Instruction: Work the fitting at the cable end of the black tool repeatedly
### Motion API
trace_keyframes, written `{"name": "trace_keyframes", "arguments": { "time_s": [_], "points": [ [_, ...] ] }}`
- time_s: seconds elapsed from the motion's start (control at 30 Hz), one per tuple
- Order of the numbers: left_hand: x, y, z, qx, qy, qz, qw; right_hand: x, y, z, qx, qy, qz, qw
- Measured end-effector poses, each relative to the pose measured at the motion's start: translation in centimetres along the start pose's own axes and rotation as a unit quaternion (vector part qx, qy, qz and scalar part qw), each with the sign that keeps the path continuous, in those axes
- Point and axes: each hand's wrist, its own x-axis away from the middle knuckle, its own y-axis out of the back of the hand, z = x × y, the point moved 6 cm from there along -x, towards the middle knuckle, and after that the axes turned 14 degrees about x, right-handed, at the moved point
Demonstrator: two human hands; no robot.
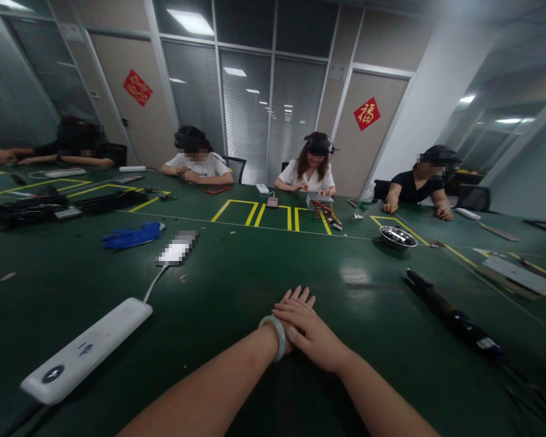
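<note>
- On the left, a glossy white oblong device [91, 347], round-ended, with a dark circular button [53, 373], lies on the green tabletop [227, 273].
- Near centre, the left hand [295, 296] stretches its fingers out, nothing visible in it, a pale-green bangle [281, 337] around its wrist.
- Draped over it, the right hand [316, 337] is loosely open, gripping nothing.
- Farther right, a slim black electric screwdriver [450, 314] lies diagonally.

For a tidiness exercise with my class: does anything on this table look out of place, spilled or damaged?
Two small oddities: one blue glove lies without a matching partner in view, and loose scraps litter the green tabletop, like uncleared debris. I see no spill or damage.
</note>
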Motion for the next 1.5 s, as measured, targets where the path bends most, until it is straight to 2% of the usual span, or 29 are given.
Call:
{"name": "trace_keyframes", "arguments": {
  "time_s": [0.1,0.2,0.37,0.57,0.87,1.0,1.13,1.2,1.27,1.3,1.33,1.37,1.4,1.43,1.5],
  "points": [
    [0.1,-0.3,0.6,-0.047,-0.006,0.053,0.997,0.3,0.1,-0.1,-0.01,0.016,0.014,1.0],
    [-0.1,-1.3,1.3,-0.099,0.021,0.093,0.99,0.6,0.2,-0.2,-0.008,0.025,0.024,0.999],
    [-0.6,-2.2,1.3,-0.093,0.043,0.064,0.993,0.6,0.5,0.1,0.009,0.028,0.027,0.999],
    [-0.2,-1.6,1.4,-0.085,0.035,0.063,0.994,0.2,0.4,0.0,0.005,0.026,0.029,0.999],
    [-0.6,-2.2,2.0,-0.078,0.049,0.087,0.992,0.4,0.6,-0.3,0.012,0.033,0.015,0.999],
    [-0.5,-1.7,1.6,-0.07,0.051,0.089,0.992,0.3,0.6,-0.2,0.016,0.032,0.018,0.999],
    [0.0,-0.2,0.9,-0.037,0.028,0.092,0.995,0.4,1.0,-0.3,0.016,0.038,0.016,0.999],
    [0.4,0.7,0.5,-0.025,0.005,0.107,0.994,0.7,2.1,-1.6,0.028,0.022,-0.003,0.999],
    [0.7,2.0,0.1,0.007,-0.008,0.094,0.996,1.8,4.3,-4.6,0.069,-0.05,-0.048,0.995],
    [0.8,2.5,0.1,0.019,0.002,0.091,0.996,2.8,5.9,-6.8,0.105,-0.116,-0.086,0.984],
    [0.9,2.8,0.0,0.03,0.004,0.094,0.995,4.4,7.8,-9.2,0.151,-0.202,-0.132,0.959],
    [0.9,3.1,-0.1,0.039,0.01,0.098,0.994,6.6,9.8,-11.6,0.199,-0.3,-0.184,0.915],
    [0.9,3.3,-0.2,0.046,0.011,0.104,0.993,9.4,11.9,-13.6,0.249,-0.403,-0.237,0.848],
    [0.9,3.4,-0.4,0.052,0.01,0.111,0.992,12.7,13.7,-15.2,0.29,-0.497,-0.28,0.768],
    [0.9,3.7,-0.6,0.06,0.013,0.118,0.991,18.6,16.1,-17.4,0.308,-0.586,-0.324,0.675]
  ]
}}
